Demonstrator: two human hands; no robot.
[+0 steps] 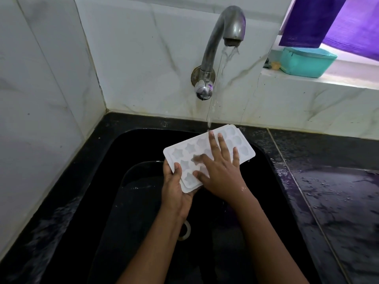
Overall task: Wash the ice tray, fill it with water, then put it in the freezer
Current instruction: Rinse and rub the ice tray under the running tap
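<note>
A white ice tray (185,149) with star and shell shaped cells is held tilted over the black sink (131,152). My left hand (174,187) grips its near end from below, thumb over the rim. My right hand (220,169) lies flat on the tray's top with fingers spread across the cells. Water runs from the metal tap (223,31) and lands on the tray's far edge by my right fingertips.
The sink drain (185,230) shows below my left wrist. A wet black counter (338,191) lies to the right. On the window ledge stands a teal tub (305,62) under a purple cloth (332,21). White marble tiles cover the walls.
</note>
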